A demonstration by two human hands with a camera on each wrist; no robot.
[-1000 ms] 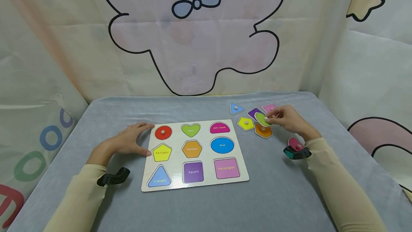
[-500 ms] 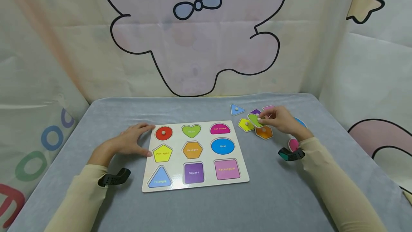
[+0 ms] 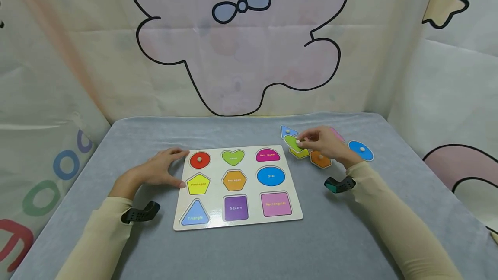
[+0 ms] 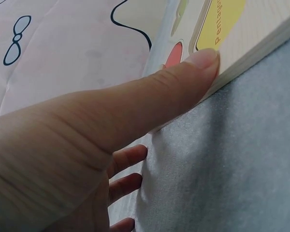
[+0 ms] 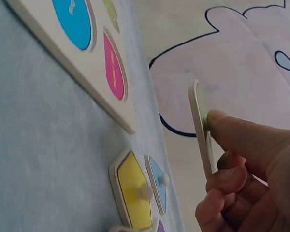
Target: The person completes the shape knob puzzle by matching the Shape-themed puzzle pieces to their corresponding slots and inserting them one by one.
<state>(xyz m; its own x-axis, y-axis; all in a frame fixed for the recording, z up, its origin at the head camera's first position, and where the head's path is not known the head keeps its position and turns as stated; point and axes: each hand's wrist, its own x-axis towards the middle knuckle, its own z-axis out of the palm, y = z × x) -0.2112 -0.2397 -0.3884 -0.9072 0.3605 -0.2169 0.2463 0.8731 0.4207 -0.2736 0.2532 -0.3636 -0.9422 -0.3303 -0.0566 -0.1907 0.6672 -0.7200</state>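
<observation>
My right hand point(image 3: 323, 141) pinches a green heart puzzle piece point(image 3: 291, 143) by its small knob. In the right wrist view the heart piece point(image 5: 198, 125) is raised and seen nearly edge-on, past the yellow pentagon piece point(image 5: 133, 193). The wooden shape puzzle board point(image 3: 214, 202) lies flat, its recesses printed with coloured shapes and names. Its top left recess holds the red circle piece point(image 3: 199, 157). At the board's left side is my left hand point(image 3: 157, 170), fingers spread. The left thumb point(image 4: 183, 77) rests on the board's edge, beside the printed pentagon.
Right of the board's far corner lie several loose knobbed pieces: a blue triangle point(image 3: 285, 131), an orange hexagon point(image 3: 320, 160), a pink piece point(image 3: 336, 134) and a blue oval point(image 3: 361, 150). A grey cloth point(image 3: 249, 254) covers the table, with a printed curtain point(image 3: 249, 68) behind.
My right hand has carried the green heart piece left, from above the purple and orange pieces to over the yellow pentagon. The blue oval has come into view behind it. My left hand stays put.
</observation>
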